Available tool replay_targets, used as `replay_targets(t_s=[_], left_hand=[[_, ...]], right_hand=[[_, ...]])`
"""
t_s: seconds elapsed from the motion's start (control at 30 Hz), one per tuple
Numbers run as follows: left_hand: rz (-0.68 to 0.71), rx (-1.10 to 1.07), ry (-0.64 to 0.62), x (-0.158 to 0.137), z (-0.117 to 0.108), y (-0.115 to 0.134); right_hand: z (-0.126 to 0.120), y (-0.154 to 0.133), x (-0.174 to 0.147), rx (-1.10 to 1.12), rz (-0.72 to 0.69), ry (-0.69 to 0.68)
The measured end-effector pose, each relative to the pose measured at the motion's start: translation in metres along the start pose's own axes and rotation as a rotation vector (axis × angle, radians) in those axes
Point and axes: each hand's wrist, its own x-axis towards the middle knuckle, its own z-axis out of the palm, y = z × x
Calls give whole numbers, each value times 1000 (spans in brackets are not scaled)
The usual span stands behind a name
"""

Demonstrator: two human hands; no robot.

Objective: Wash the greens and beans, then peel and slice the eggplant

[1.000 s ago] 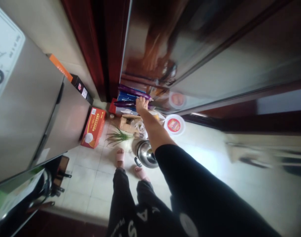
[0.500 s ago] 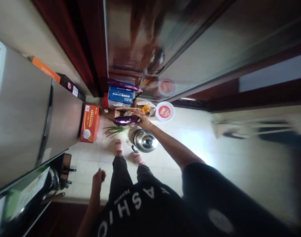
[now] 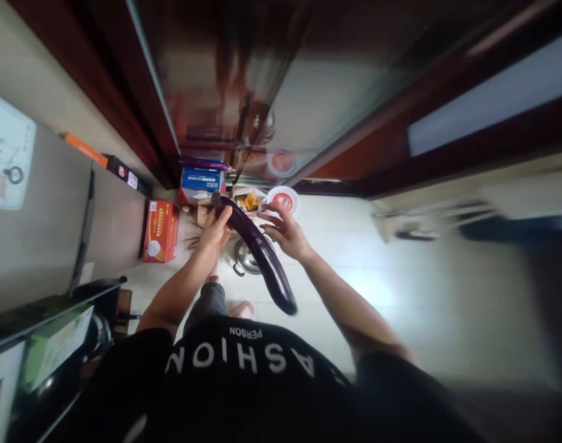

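Raised since earlier, one long, glossy purple eggplant slants above the pale, shiny floor; the left hand grasps its stem end, the right hand spread and empty beside it. Likely firm, slick, bruisable: best cradled mid-body.

The scene is dimly lit, with a bright patch of glare cast on the pale floor. Blurred reflections are held in the dark glossy door, and highlights are caught along the eggplant. The right side is smeared; edges are visibly stretched.
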Motion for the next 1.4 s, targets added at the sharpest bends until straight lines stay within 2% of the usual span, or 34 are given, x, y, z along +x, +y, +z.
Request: replay_targets(t_s=[0.1,0.17,0.23,0.33,0.4,0.53,0.63,0.7,0.73,0.8,0.9,0.97,1.07,1.13,1.2,1.3,1.33,1.4], left_hand=[[185,269,-206,-69,97,-29],[283,455,-336,-129,163,-66],[337,600,-448,-195,224,-110],[351,749,-632,-300,306,-179],[325,759,-763,-367,361,-222],[289,795,-1022,-490,477,-298],[371,998,-1229,-567,563,-347],[398,1102,-1362,-608,615,-378],[366,1128,-1428,-625,639,-395],[208,1140,-1550,-651,682,-433],[-32,1147,-1653,-670,738,-497],[-66,1184,-1673,-674,772,-537],[52,1267,-1696,-669,831,-593],[215,1292,-1703,-658,888,-633],[345,1300,-1713,-641,967,-681],[393,1303,-1762,-611,1099,-757],[398,1299,-1782,-602,1135,-777],[422,1298,-1805,-589,1184,-805]], right_hand=[[-67,-21,-94,72,56,-27],[-104,-33,-171,-76,26,34],[-134,-42,-259,-254,9,171],[-178,-52,-412,-347,42,368],[-211,-58,-521,-342,79,469],[-282,-79,-730,-441,125,593],[-329,-109,-858,-682,238,657],[-355,-129,-926,-836,393,660],[-366,-136,-955,-899,471,658],[-389,-142,-1003,-996,601,665],[-429,-131,-1053,-1053,736,666],[-461,-118,-1074,-1057,813,638],[-522,-101,-1094,-1099,905,597],[-585,-92,-1105,-1138,959,592],[-671,-83,-1117,-1153,1017,602],[-817,-69,-1139,-1127,1080,608],[-858,-65,-1145,-1115,1088,605],[-915,-60,-1153,-1103,1089,599]])
